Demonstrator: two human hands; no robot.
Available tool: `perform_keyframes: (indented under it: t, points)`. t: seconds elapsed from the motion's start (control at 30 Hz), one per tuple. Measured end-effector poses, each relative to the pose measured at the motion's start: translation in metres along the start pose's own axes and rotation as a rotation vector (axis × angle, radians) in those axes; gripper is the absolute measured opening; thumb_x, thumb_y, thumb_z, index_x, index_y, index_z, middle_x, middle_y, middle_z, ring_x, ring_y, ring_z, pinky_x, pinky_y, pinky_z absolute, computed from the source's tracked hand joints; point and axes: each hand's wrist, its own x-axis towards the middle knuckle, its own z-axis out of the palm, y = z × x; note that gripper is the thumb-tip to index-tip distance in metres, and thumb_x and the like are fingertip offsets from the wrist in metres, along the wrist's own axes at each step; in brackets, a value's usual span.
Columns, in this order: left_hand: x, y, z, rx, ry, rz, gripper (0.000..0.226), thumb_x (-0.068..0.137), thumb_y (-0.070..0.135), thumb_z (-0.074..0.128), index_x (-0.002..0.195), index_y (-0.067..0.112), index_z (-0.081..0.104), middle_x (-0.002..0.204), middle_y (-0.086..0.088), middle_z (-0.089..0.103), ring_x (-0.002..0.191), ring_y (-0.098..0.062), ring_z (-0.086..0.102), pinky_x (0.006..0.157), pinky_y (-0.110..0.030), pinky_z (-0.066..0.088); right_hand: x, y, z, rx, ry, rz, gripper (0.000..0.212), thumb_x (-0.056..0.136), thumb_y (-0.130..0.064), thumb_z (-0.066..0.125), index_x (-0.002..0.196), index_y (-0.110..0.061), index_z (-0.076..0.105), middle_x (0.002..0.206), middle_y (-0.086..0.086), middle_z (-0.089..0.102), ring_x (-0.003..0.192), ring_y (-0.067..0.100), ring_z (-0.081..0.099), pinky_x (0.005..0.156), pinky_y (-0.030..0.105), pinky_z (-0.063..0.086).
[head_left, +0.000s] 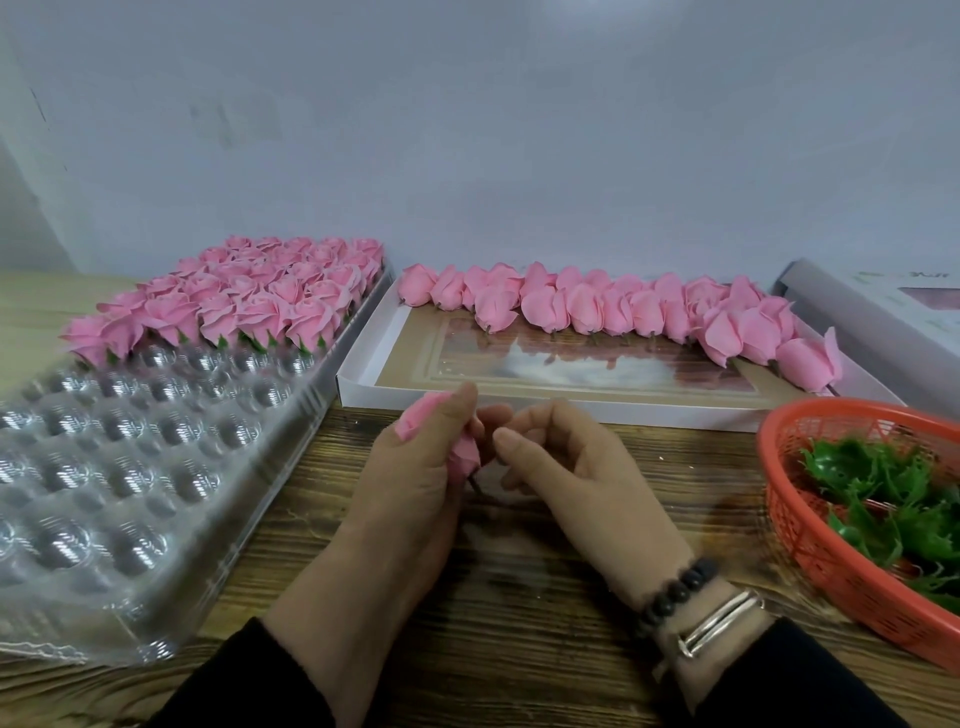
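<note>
My left hand (415, 467) grips a pink rose head (465, 452), its short dark stem pointing down toward the wooden table. Part of its petals shows above my thumb. My right hand (566, 462) sits just to the right with fingers curled, fingertips close to the rose's base; I cannot tell whether it pinches anything. A clear plastic blister tray (119, 467) lies at the left, its far rows filled with pink roses with green calyxes (249, 296). A shallow white box lid (519, 408) ahead holds several bare pink rose heads (623, 312).
An orange mesh basket (810, 530) of green plastic calyxes (893, 488) stands at the right. A white box (883, 312) lies at the far right against the grey wall. Wooden table surface (493, 597) shows beneath my wrists.
</note>
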Motion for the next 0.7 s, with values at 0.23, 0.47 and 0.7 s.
perform_keyframes:
  t: [0.23, 0.47, 0.7]
  points:
    - [-0.005, 0.006, -0.006, 0.808, -0.054, 0.36, 0.015, 0.078, 0.014, 0.068, 0.067, 0.01, 0.06, 0.055, 0.004, 0.059, 0.052, -0.006, 0.054, 0.051, -0.02, 0.045, -0.001, -0.003, -0.004, -0.135, 0.016, -0.149, 0.031, 0.074, -0.016, 0.075, 0.096, -0.032, 0.061, 0.084, -0.005, 0.062, 0.075, 0.005, 0.056, 0.073, 0.02, 0.046]
    - [0.001, 0.003, -0.012, 1.134, -0.159, 0.226, 0.091, 0.076, 0.012, 0.071, 0.144, 0.033, 0.015, 0.104, 0.007, 0.063, 0.095, -0.009, 0.062, 0.086, -0.02, 0.046, -0.003, -0.009, -0.005, -0.3, -0.138, -0.197, 0.045, 0.074, -0.011, 0.075, 0.103, -0.042, 0.059, 0.095, -0.015, 0.058, 0.083, -0.002, 0.054, 0.077, 0.017, 0.046]
    - [0.002, 0.001, -0.013, 1.132, -0.247, 0.134, 0.114, 0.068, 0.014, 0.078, 0.146, 0.034, -0.003, 0.102, 0.01, 0.063, 0.099, -0.008, 0.061, 0.083, -0.014, 0.042, -0.002, -0.01, -0.011, -0.252, -0.233, -0.134, 0.014, 0.081, -0.012, 0.068, 0.087, -0.023, 0.063, 0.078, 0.005, 0.064, 0.072, 0.013, 0.056, 0.065, 0.026, 0.047]
